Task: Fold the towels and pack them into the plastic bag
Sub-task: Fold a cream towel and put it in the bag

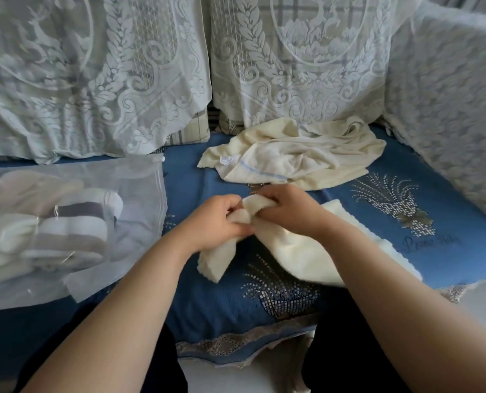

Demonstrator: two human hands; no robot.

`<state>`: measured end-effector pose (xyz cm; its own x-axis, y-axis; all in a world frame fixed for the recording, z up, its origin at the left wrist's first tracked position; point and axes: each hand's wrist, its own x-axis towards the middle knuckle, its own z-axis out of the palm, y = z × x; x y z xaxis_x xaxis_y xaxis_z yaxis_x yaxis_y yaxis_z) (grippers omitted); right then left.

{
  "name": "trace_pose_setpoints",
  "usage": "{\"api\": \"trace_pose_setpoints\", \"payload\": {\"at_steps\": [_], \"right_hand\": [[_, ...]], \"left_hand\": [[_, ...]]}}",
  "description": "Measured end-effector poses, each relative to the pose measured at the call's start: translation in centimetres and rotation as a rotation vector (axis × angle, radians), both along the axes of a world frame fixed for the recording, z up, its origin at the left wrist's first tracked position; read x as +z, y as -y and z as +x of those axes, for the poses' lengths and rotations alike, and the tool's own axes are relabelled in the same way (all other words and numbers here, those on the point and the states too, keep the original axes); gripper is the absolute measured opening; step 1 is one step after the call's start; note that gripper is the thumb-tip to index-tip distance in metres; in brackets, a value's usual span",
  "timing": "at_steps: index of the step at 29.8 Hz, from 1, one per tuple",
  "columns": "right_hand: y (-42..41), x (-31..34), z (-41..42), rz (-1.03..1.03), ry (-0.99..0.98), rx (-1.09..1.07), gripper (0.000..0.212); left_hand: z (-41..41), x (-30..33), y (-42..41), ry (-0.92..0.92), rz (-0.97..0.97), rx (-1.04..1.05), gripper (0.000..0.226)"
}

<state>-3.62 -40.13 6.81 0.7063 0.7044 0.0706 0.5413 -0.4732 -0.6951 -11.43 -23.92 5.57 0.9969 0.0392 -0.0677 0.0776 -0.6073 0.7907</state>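
Note:
A cream towel [295, 251] lies across the blue sofa seat in front of me. My left hand [216, 222] and my right hand [287, 207] both grip its bunched upper end, close together at the centre. One short flap of it hangs down below my left hand. A second cream towel [298, 154] with a thin blue stripe lies crumpled farther back on the seat. At the left, a clear plastic bag [140, 199] lies flat and holds several folded towels [66, 231], white and grey-brown.
The blue patterned seat cover [406, 222] spans the sofa, with a lace trim at its front edge. White lace covers [123, 80] drape the back cushions, and a padded armrest [448, 109] rises at the right. Dark trousers show at the bottom.

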Motion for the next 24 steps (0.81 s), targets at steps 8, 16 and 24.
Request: {"api": "trace_pose_setpoints", "payload": {"at_steps": [8,16,24], "right_hand": [[2.2,2.8,0.5,-0.048,-0.316,0.039,0.028],[5.0,1.9,2.4,-0.472,-0.449,0.22,0.029],[3.7,0.9,4.1,0.597,-0.575,-0.674,0.019]], "left_hand": [[0.9,0.4,-3.3,0.462,0.282,0.574,0.029],[2.5,-0.1,-7.1,0.308,0.073,0.855,0.03],[1.3,0.7,-5.1,0.175,0.043,0.684,0.045]]}}
